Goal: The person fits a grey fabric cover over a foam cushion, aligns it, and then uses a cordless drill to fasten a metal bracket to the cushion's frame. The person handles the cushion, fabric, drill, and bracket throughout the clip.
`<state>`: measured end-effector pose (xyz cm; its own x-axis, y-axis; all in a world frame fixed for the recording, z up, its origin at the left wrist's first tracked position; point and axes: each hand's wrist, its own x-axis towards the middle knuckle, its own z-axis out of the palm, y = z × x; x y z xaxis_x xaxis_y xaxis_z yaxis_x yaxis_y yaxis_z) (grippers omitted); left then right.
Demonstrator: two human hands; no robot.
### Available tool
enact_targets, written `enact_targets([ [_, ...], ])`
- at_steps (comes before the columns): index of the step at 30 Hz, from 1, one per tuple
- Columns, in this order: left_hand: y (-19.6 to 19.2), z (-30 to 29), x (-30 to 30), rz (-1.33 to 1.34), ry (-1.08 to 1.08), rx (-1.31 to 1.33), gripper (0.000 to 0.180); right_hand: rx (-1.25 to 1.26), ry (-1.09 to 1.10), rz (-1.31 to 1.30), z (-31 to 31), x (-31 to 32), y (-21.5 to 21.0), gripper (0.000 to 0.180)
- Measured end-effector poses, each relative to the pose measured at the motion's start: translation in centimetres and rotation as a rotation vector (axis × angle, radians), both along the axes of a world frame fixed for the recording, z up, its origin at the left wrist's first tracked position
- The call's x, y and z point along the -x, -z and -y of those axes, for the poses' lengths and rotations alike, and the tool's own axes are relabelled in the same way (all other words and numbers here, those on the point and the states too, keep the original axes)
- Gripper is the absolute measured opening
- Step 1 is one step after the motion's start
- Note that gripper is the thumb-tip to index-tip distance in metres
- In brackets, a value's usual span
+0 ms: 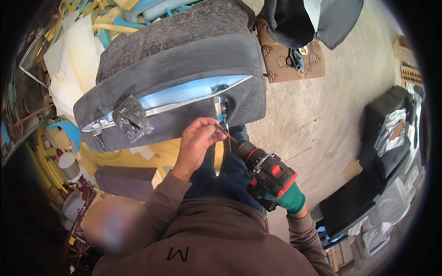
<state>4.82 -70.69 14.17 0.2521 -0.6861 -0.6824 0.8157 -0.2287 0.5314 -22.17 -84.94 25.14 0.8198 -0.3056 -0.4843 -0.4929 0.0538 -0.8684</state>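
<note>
My right hand [290,198], in a green glove, is wrapped round the handle of a black and red cordless drill [271,175]. The drill's bit [231,138], with an orange-red band, points up and left toward my bare left hand [200,141]. Thumb and fingers of that hand pinch together at the bit's tip; what they hold is too small to make out. Just beyond lies a grey upholstered piece [184,117] with a blue-white open seam. A metal fitting [224,106] shows in a gap of its cover, close to my left fingertips.
A crumpled clear plastic bag [131,118] and another metal fitting [99,125] are on the upholstered piece. Scissors [291,60] lie on a brown patterned cushion at the far right. Foam scraps [115,23] pile up at the far left; a black padded seat [345,202] stands right.
</note>
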Motion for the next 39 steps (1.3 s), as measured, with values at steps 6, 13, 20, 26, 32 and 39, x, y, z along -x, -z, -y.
enact_targets([
  [6,0.4,-0.2,0.0,-0.008,0.055,0.003,0.017,0.392,-0.133,0.164,-0.2,2.0,1.7,0.061],
  [13,-0.2,-0.6,-3.2,-0.039,0.372,0.027,0.017,0.012,-0.021,0.100,1.5,3.9,1.5,0.061],
  [20,-0.7,-0.9,-3.4,-0.086,0.376,0.082,0.015,-0.737,0.435,-0.182,3.0,4.2,0.3,0.062],
  [26,0.5,-0.9,-2.8,-0.131,0.357,0.131,0.018,-0.840,0.561,-0.251,2.4,4.7,0.8,0.065],
  [32,2.8,0.4,0.5,-0.238,0.071,0.138,0.029,-0.806,0.588,-0.277,2.1,2.5,-0.2,0.058],
  [39,2.6,1.1,1.9,-0.142,0.095,-0.075,0.037,-0.479,0.466,-0.262,0.4,-2.1,0.1,0.050],
])
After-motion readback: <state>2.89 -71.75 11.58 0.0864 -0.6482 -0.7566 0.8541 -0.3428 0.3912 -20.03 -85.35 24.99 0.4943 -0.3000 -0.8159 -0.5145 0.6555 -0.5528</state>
